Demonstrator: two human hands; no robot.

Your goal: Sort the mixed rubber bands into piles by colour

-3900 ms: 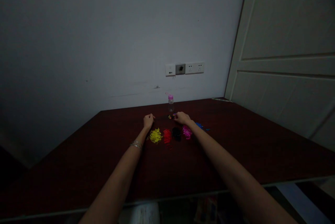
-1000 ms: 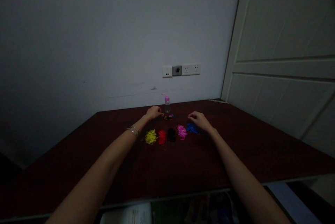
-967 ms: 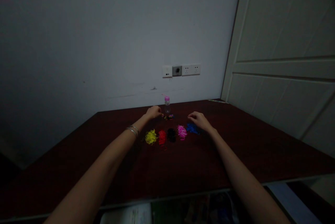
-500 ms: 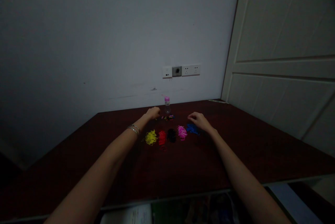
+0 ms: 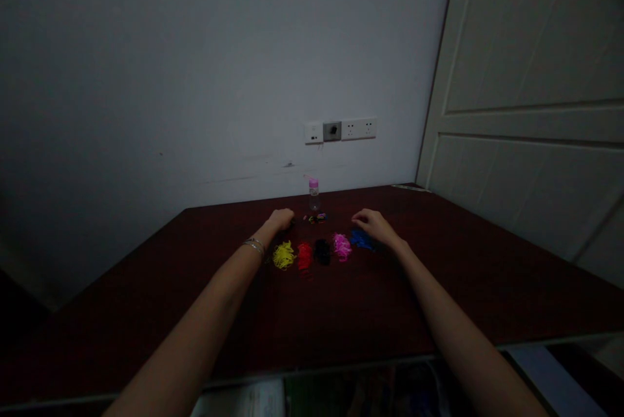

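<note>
My left hand (image 5: 282,217) is closed, its fingers curled down over the table behind the yellow pile of small rubber bands (image 5: 284,255). Whatever it may hold is hidden. Above the blue pile of bands (image 5: 361,240), my right hand (image 5: 373,223) has its thumb and fingers pinched together; anything between them is too small to make out. Red (image 5: 305,256), black (image 5: 322,252) and pink bands (image 5: 342,247) lie in separate piles between the hands. Farther back is a small mixed-colour cluster of bands (image 5: 318,217).
A clear bottle with a pink cap (image 5: 314,195) stands behind the mixed cluster. The dark red table (image 5: 302,319) meets a wall with sockets (image 5: 359,128); a white door panel (image 5: 526,170) rises at the right. An open shelf with papers (image 5: 244,401) shows below the front edge.
My left hand has moved a little left and nearer to me, away from the mixed cluster. My right hand stays by the blue pile. The view has shifted slightly.
</note>
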